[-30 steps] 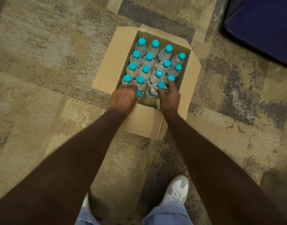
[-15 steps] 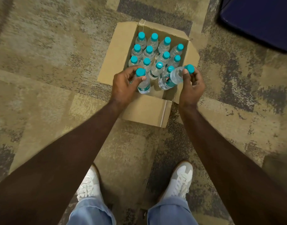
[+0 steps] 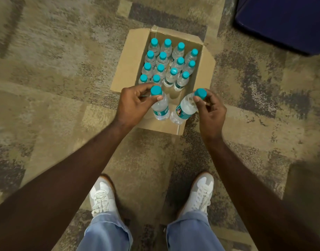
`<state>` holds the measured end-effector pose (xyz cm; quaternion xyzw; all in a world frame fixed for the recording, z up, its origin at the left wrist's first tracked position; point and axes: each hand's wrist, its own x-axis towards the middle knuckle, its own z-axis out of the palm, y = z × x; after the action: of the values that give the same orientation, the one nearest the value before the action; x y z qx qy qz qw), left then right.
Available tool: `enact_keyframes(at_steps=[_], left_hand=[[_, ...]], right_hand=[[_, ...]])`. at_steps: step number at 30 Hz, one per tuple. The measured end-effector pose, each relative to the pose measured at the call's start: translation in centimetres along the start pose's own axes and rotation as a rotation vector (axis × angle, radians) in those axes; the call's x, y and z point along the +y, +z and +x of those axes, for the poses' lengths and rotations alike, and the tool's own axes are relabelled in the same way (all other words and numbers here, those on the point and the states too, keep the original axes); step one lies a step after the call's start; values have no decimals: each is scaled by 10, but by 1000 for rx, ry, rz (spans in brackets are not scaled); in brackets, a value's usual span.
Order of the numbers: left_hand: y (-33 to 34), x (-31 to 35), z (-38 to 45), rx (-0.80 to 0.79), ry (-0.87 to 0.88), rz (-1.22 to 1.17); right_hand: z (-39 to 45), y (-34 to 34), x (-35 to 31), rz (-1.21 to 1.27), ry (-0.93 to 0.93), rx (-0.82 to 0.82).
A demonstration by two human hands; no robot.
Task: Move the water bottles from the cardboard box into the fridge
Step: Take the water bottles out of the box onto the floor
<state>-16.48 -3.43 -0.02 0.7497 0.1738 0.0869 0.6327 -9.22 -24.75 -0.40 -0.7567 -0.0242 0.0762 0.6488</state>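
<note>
The left hand (image 3: 135, 104) pinches one bottle (image 3: 160, 105) just under its teal cap, thumb and fingers curled round the neck; that bottle hangs close to upright, base toward 6 o'clock. The right hand (image 3: 210, 107) grips a second bottle (image 3: 184, 108) at the neck too, but this one is tilted, its long axis running from the cap at 1 o'clock down to the base at 7 o'clock, so the two bases nearly meet over the near edge of the box (image 3: 130, 60). Both bottles look lifted clear of the box, which sits on the carpet (image 3: 56, 69) at 12 o'clock from the hands, with the other bottles (image 3: 171, 62) standing upright in rows inside. The fridge is not in view, so which way the carry must go cannot be told; a dark blue object (image 3: 286, 20) lies at 2 o'clock, its nature unclear. Judged from this, the next move is to turn away with both bottles, and the tilted right one hangs from a looser-looking hold, so it seems likelier to slip.
</note>
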Motion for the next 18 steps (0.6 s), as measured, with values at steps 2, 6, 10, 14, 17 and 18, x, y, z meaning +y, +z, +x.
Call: enact_keyframes(at_steps=[2,6,10,14,17,18], left_hand=[[0,-2,-13,-24,-17,34],[4,-20,-38,-97,-31,119],[13,-44,-59,-150,-75,201],[24,-66,-69,-196,-144,264],[28,-84,-72,-229,-151,331],[29,-88,-72,-242,-149,345]], right_hand=[[-13,-2,3,-46,-9,-39],[-36,-6,20,-162,25,-140],[-55,-12,47,-361,-23,-264],[-66,-15,69,-482,-26,-345],[-69,-14,85,-531,4,-382],[-69,-12,89,-544,11,-383]])
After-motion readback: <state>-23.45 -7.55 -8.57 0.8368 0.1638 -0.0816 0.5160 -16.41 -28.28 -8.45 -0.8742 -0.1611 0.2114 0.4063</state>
